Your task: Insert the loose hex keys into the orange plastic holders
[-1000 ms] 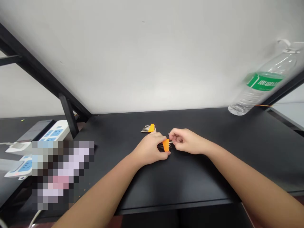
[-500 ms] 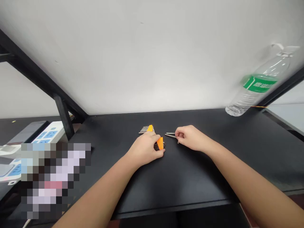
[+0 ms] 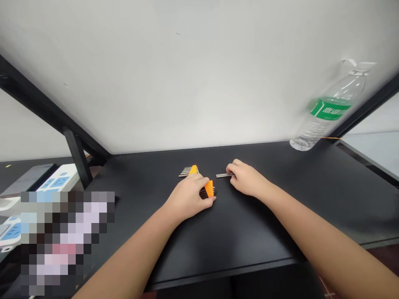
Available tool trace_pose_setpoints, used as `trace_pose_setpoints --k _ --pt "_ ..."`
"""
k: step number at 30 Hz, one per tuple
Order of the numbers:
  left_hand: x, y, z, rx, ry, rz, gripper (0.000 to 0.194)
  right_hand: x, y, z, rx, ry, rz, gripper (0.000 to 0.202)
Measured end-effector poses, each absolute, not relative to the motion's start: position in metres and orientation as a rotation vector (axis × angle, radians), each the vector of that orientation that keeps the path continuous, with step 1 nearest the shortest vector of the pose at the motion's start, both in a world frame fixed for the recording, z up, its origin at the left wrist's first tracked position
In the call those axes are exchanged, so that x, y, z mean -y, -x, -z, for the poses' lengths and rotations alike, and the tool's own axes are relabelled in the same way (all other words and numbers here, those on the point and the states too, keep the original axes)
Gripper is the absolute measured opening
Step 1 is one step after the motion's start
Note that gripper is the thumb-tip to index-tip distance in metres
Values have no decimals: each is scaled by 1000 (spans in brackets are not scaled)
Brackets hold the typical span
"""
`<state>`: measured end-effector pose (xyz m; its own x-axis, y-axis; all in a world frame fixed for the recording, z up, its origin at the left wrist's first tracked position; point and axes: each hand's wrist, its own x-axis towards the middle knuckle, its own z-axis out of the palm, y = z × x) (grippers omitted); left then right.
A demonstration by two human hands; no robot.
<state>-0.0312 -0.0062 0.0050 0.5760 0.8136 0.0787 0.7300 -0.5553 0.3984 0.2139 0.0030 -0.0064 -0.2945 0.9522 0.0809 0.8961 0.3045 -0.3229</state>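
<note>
An orange holder [image 3: 210, 188] with several dark keys or bits in a row sits under my left hand [image 3: 191, 196], whose fingers and thumb are closed round it. Behind those fingers, part of an orange piece [image 3: 193, 169] shows, with several thin metal rods fanned out to its left. My right hand [image 3: 245, 176] pinches thin metal rods [image 3: 223, 175] that point left, lying side by side just above the black table [image 3: 243, 236]. Its fingertips hide the rods' right ends.
A clear bottle with a green label [image 3: 331, 109] stands at the back right by the wall. On the left are a black frame post [image 3: 77, 153], white power strips [image 3: 56, 182] and a blurred-out patch.
The rods at my right hand, spread apart before, now lie closely side by side. My left hand keeps its hold on the orange holder. The view has shifted slightly.
</note>
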Motion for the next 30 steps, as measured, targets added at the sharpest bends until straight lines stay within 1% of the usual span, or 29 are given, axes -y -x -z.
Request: trace_pose_setpoints --k 3,4,6,8,13,18,21,24,26,28,29,30 --pt "7 31 -4 -1232 -2485 -420 22 3 -209 -4 2336 1510 -216 14" --pt "7 31 -4 -1223 -2477 -442 23 5 -206 -7 2350 1411 -268 11" --pt "7 31 -4 -1208 -2457 -475 23 9 -200 -11 2366 1221 -500 11" --pt "6 31 -4 -1200 -2444 -484 22 12 -192 -10 2346 1123 -708 12" --pt "6 31 -4 -1223 -2459 -409 19 11 -188 -2 2248 1204 -833 13" --pt "4 34 -5 -1377 -2477 -284 21 6 -204 -9 2135 1543 -992 14" --pt "2 36 -7 -1443 -2479 -251 21 5 -212 -16 2189 1758 -865 16" --pt "2 36 -8 -1451 -2477 -241 21 6 -217 -19 2257 1910 -567 18" --pt "3 35 -8 -1438 -2478 -235 21 6 -219 -18 2266 1891 -419 20" --pt "4 34 -9 -1419 -2479 -242 21 4 -220 -14 2292 1816 -366 30" --pt "5 33 -9 -1413 -2477 -247 21 3 -221 -11 2311 1781 -361 31" --pt "5 32 -9 -1409 -2474 -250 21 2 -221 -8 2329 1758 -357 28"
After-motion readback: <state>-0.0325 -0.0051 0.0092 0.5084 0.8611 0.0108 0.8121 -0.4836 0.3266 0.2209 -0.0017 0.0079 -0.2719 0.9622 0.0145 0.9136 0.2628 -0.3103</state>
